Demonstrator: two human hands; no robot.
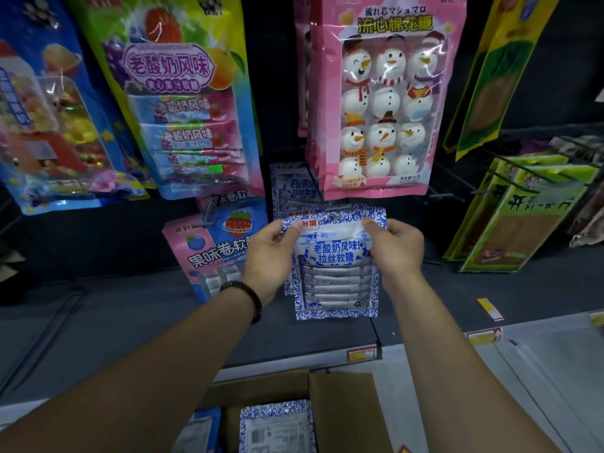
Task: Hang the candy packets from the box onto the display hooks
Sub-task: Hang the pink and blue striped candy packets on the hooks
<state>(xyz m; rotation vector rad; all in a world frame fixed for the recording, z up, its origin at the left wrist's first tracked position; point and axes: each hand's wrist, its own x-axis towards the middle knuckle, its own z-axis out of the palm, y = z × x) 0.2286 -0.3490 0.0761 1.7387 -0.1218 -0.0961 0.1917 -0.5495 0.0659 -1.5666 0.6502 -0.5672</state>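
A blue-and-white candy packet (336, 266) is held upright in front of the display. My left hand (271, 253) pinches its top left corner and my right hand (394, 246) pinches its top right corner. The packet's hang hole (334, 217) sits at the top middle, level with a display hook whose tip I cannot make out clearly. More packets of the same kind (292, 184) hang behind it. Below, an open cardboard box (343, 410) holds another such packet (277, 426), lying back side up.
Pink snowman marshmallow bags (382, 103) hang just above the held packet. A pink fruit candy pack (212, 250) hangs to the left, green packs (519, 217) to the right. Colourful yogurt candy bags (183, 103) fill the upper left. A shelf edge with yellow price tags (361, 354) runs below.
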